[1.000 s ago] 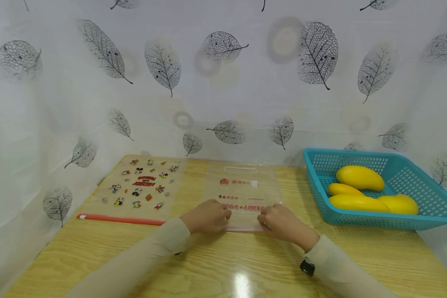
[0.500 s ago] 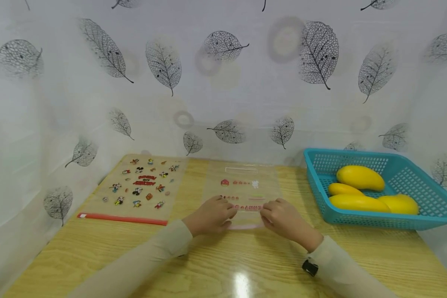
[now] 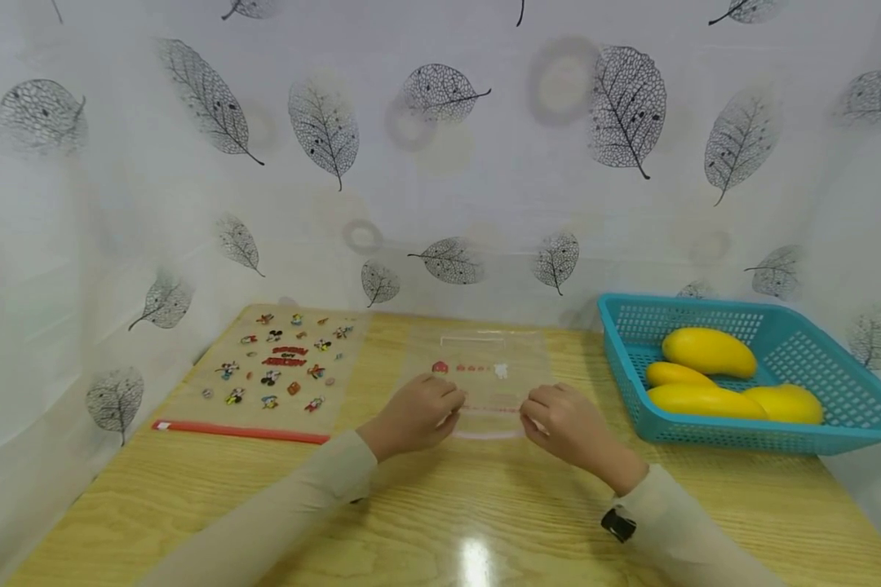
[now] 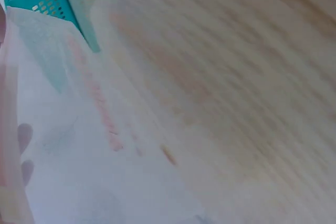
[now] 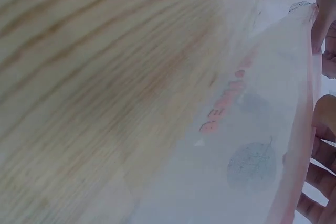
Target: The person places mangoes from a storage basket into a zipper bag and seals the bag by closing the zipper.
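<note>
A clear plastic zip bag (image 3: 477, 387) with small red pictures and pink lettering lies before me, its near edge lifted off the table. My left hand (image 3: 418, 414) pinches the left end of that pink-tinted edge (image 3: 488, 436). At the other end, the right hand (image 3: 574, 428) pinches it too, so the edge sags a little between them. In the right wrist view the bag wall (image 5: 252, 150) spreads beside the curled fingers (image 5: 321, 182). The left wrist view shows the see-through film (image 4: 63, 145) with two fingertips (image 4: 25, 137) showing through.
Left of my hands lies a second clear zip bag (image 3: 253, 383), flat, with cartoon figures and a red slider strip (image 3: 242, 432). At the right stands a turquoise basket (image 3: 734, 434) holding several yellow mangoes (image 3: 708, 352). A leaf-print curtain (image 3: 470, 196) closes off the wooden table's (image 3: 440, 522) far side.
Both hands have risen with the bag's near edge, which has come off the table and curved. The hands stand slightly farther apart; the other bag and the basket stay put.
</note>
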Tool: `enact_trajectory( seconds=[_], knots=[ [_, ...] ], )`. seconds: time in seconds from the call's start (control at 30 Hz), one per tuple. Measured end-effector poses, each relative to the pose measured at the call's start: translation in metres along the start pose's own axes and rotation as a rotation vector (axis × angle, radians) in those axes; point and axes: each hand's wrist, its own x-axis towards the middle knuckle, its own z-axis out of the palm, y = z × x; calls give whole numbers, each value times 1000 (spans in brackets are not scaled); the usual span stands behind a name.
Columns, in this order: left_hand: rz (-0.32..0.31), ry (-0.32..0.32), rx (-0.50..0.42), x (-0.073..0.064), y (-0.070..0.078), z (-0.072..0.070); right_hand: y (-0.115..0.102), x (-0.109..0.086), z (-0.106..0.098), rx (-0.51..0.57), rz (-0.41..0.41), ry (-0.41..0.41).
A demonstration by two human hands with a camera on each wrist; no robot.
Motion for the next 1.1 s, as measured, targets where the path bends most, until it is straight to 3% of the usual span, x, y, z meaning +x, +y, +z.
enact_trajectory(
  seconds=[0.27, 0.57, 0.83, 1.1],
  knots=[
    [-89, 82, 12, 9, 5, -14, 2, 5, -3, 32, 26, 18],
    [-200, 193, 26, 17, 11, -27, 4, 12, -5, 35, 106, 131],
    [-242, 259, -6, 19, 15, -33, 4, 19, -7, 75, 146, 224],
    [-275, 282, -24, 20, 17, -36, 4, 22, -6, 66, 164, 281]
  ],
)
